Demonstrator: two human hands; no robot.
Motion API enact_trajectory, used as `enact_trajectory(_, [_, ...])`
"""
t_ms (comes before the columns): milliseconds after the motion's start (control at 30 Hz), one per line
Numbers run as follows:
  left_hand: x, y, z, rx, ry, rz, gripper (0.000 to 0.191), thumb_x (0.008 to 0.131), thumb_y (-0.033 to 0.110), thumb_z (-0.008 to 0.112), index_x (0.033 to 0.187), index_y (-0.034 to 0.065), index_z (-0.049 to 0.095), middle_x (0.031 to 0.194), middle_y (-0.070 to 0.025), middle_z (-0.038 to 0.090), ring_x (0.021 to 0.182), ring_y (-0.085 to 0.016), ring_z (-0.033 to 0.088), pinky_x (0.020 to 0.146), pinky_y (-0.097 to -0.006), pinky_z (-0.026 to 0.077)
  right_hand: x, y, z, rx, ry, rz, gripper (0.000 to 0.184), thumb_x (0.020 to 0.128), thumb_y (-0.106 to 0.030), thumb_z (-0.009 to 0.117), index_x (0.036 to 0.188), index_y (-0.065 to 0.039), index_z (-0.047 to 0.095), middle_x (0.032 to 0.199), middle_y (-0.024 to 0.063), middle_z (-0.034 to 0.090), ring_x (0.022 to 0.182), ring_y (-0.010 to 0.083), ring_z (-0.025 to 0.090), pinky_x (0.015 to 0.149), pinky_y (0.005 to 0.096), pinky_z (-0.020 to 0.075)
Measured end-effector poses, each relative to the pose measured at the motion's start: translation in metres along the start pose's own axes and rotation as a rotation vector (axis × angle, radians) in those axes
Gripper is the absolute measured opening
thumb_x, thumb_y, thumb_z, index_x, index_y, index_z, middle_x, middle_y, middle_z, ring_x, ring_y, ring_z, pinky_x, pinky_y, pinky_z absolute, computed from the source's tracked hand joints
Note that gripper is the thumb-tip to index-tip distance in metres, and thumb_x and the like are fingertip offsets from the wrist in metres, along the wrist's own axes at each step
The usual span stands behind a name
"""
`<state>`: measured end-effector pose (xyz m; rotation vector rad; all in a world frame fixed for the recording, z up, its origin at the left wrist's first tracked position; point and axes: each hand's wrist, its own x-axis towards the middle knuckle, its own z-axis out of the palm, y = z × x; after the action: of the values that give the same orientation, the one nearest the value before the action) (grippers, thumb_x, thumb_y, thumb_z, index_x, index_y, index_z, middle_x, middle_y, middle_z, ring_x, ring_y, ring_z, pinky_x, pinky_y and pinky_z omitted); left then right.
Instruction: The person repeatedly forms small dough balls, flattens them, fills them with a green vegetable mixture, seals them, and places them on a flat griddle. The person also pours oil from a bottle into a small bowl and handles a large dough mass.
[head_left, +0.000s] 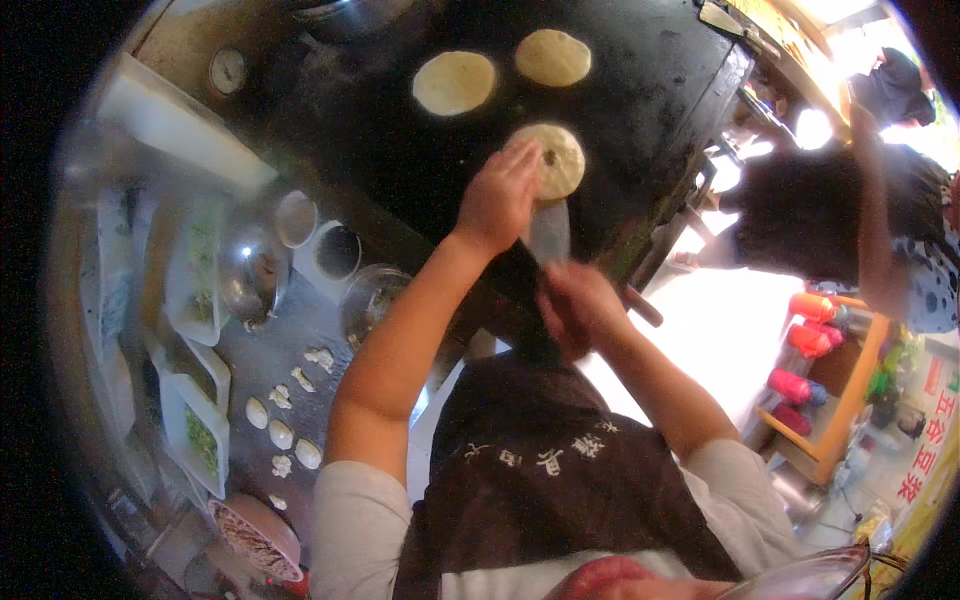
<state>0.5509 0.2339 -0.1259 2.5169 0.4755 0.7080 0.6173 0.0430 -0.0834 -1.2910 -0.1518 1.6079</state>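
Observation:
Over a dark griddle (637, 112), my left hand (501, 193) lies with outstretched fingers on the edge of a round flatbread (564, 161) that has a small dark spot near its middle. My right hand (583, 301) grips a spatula, whose wide metal blade (551, 229) reaches the flatbread's near edge; whether it is under the bread cannot be told. Two more pale, flat dough rounds lie farther up the griddle, one at the left (454, 82) and one at the right (553, 58). Neither is touched by a hand.
Left of the griddle, a worktop (300, 420) bears dough pieces (281, 433), a metal bowl (253, 277), trays of chopped greens (201, 442) and a pink bowl of filling (259, 536). Another person (810, 210) in dark clothes is at the right, beyond a wooden box (844, 420) with colourful rolls.

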Motion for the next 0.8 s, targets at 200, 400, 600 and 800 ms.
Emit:
enact_trajectory(200, [0.093,0.021,-0.001,-0.205,0.157,0.046,0.035,0.089,0.014,0.055,0.120,-0.0036,0.057,0.126,-0.0199,0.055,0.120,-0.032,0.050,0.103,-0.0403,0.038,0.085,-0.067,-0.044,-0.695,0.461,-0.647,0.021,0.091,-0.025,0.057,0.091,-0.004,0.054,0.067,0.0107,0.059,0.055,0.0223,0.059,0.050,0.0337,0.0465])
enact_trajectory(400, [0.085,0.080,0.008,-0.467,0.257,-0.209,0.044,0.087,0.013,0.060,0.125,-0.0061,0.049,0.130,-0.0242,0.050,0.121,-0.032,0.050,0.104,-0.0371,0.039,0.106,-0.202,-0.089,-1.467,1.092,-0.660,0.029,0.088,-0.015,0.046,0.116,-0.007,0.052,0.091,0.0244,0.063,0.095,0.0411,0.061,0.078,0.0493,0.0473])
enact_trajectory(600, [-0.017,0.095,-0.037,-0.433,0.173,-0.297,0.038,0.088,0.011,0.060,0.124,-0.0017,0.053,0.131,-0.0204,0.051,0.122,-0.032,0.049,0.101,-0.0384,0.041,0.133,-0.209,-0.128,-1.473,0.933,-0.618,0.029,0.086,-0.008,0.046,0.115,-0.005,0.050,0.091,0.0287,0.062,0.086,0.0442,0.062,0.075,0.0519,0.0494])
enact_trajectory(800, [-0.141,0.099,-0.086,-0.348,0.308,-0.544,0.031,0.086,0.008,0.061,0.116,-0.0002,0.059,0.129,-0.0167,0.054,0.121,-0.028,0.051,0.100,-0.0371,0.042,0.141,-0.205,-0.134,-1.478,0.857,-0.789,0.027,0.090,-0.019,0.048,0.112,-0.004,0.056,0.081,0.0226,0.064,0.073,0.0398,0.062,0.065,0.0475,0.0484])
